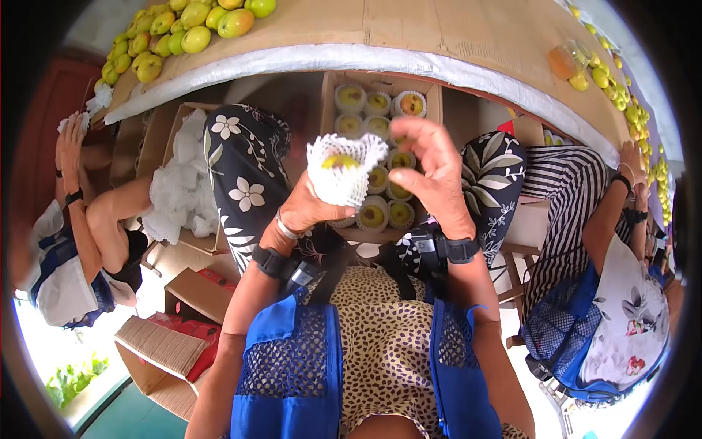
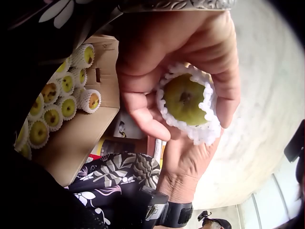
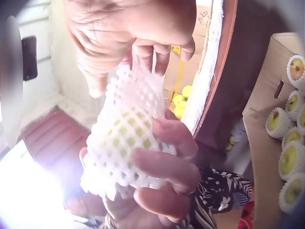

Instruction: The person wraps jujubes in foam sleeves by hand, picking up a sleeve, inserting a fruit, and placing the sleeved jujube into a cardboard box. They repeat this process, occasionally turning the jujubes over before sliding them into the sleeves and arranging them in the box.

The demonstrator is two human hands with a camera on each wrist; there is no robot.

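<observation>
A yellow-green, apple-like fruit (image 1: pixel 340 162) sits inside a white foam net sleeve (image 1: pixel 336 186). My left hand (image 1: pixel 308 205) grips the sleeved fruit, its fingers curled around the net. In the left wrist view, one end of the fruit (image 2: pixel 186 99) shows through the sleeve's scalloped mouth. My right hand (image 1: pixel 431 172) is right beside the sleeve, thumb and fingers spread apart. From the right wrist, the fingers of that hand (image 3: pixel 138 24) overlap the narrow end of the sleeve. Below both hands, a cardboard box (image 1: pixel 433 99) holds rows of sleeved fruits (image 1: pixel 373 214).
A cardboard-covered table (image 1: pixel 409 29) with a white padded edge bears heaps of loose fruit (image 1: pixel 194 29). White foam nets (image 1: pixel 183 183) fill a box at left. Cut-open cartons (image 1: pixel 164 344) lie lower left. Other people's arms (image 1: pixel 69 157) show at both sides.
</observation>
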